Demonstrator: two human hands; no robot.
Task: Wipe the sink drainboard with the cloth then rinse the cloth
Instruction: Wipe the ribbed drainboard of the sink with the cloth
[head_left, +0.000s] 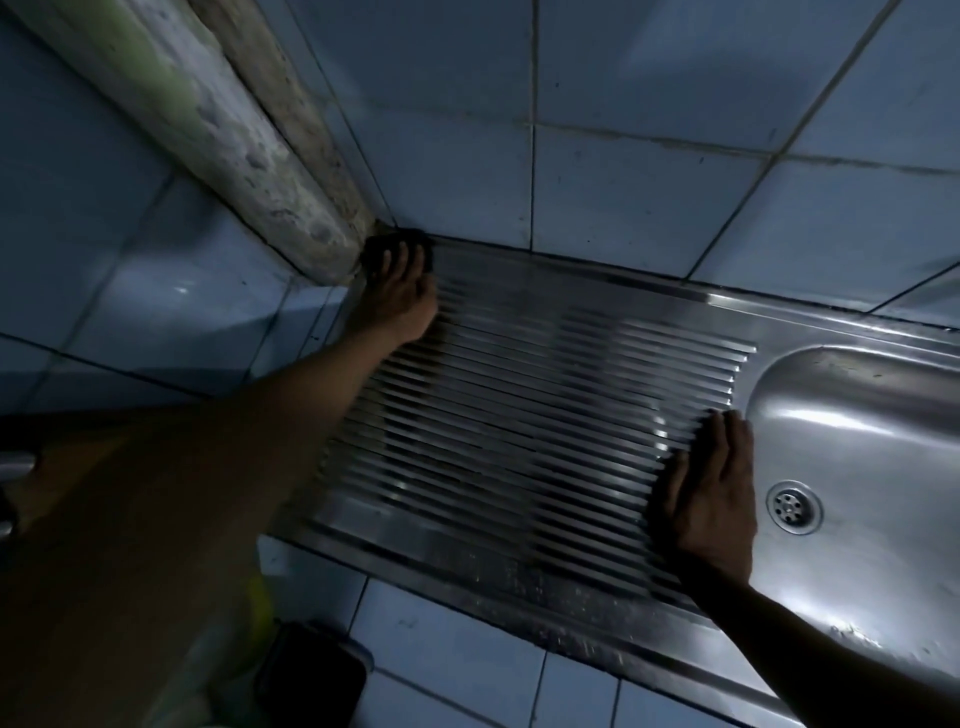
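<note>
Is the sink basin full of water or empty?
Empty. The bare metal bottom of the sink basin and its open drain show plainly, with no standing water; only a few small drops lie near the front.

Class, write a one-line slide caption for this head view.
Left hand presses dark cloth into drainboard corner; right hand rests flat.

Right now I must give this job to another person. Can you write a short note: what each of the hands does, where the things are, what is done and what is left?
Left hand: fingers straight, pressing the dark cloth into the far left corner of the drainboard, beside the wall pillar.
Right hand: flat and open on the drainboard's right edge, next to the sink bowl; holds nothing.
Done: wiping is in progress; how much is already wiped cannot be told.
Left: finish wiping the ribbed surface, then rinse the cloth. No tap is in view.
</note>
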